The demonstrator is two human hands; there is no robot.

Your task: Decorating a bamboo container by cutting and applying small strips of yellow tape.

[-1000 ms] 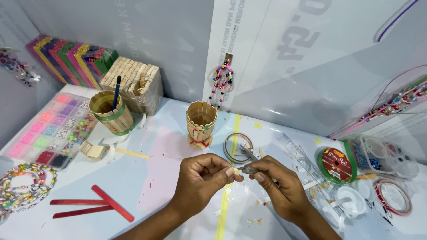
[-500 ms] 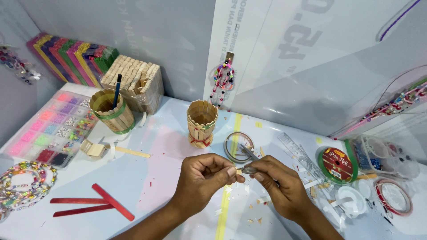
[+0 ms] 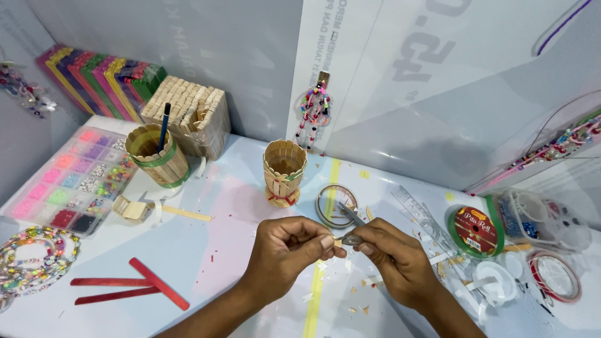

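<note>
My left hand [image 3: 289, 250] pinches a tiny pale wooden piece [image 3: 338, 242] between thumb and forefinger over the white table [image 3: 206, 250]. My right hand [image 3: 391, 260] grips small metal scissors [image 3: 350, 220], whose blades point up and left, right beside that piece. The two hands nearly touch at the fingertips. Pale wood chips lie scattered on the table under and around them.
A craft-stick cup [image 3: 283, 172] stands just beyond my hands, with a tape ring [image 3: 335, 205] beside it. At left are a stick cup holding a pencil [image 3: 154, 155], a bead organiser box [image 3: 69, 181], red sticks [image 3: 134, 285] and beaded strands [image 3: 31, 260]. Ribbon spools [image 3: 476, 231] and containers sit right.
</note>
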